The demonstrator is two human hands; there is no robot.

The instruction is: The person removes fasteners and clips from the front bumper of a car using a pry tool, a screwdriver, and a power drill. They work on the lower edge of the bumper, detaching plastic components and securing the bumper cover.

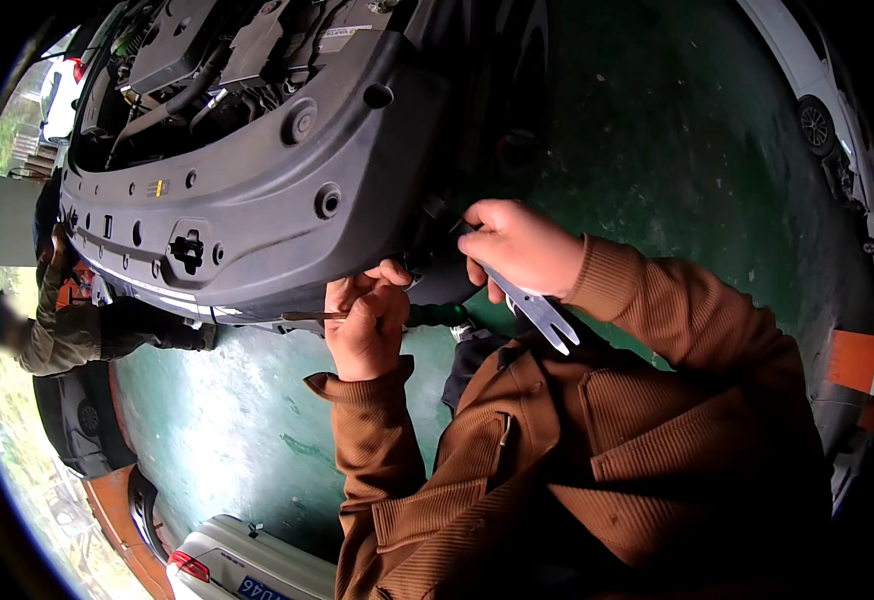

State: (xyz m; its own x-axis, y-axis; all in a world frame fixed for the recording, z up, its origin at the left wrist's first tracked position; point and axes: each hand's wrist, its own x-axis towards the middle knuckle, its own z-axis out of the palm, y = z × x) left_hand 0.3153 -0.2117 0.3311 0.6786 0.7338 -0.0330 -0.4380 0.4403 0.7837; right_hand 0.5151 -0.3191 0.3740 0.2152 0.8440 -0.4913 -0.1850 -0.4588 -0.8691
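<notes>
My left hand [369, 318] is closed around a screwdriver [309, 316] at the front corner of a car. Its thin shaft sticks out to the left, and what looks like its dark green handle shows on the other side of the hand. In my right hand [527, 248], slightly higher and to the right, is a silver forked trim removal tool [535, 305]; its notched end points down toward my jacket. Both hands are beside the grey plastic front cover [257, 190] of the car. The dark gap between my hands hides what lies there.
The engine bay [207, 70] is uncovered at the upper left. Another person [67, 330] leans at the car's far left side. A white car [247, 560] stands at the lower left, another white car [807, 90] at the upper right. The floor [657, 150] is green.
</notes>
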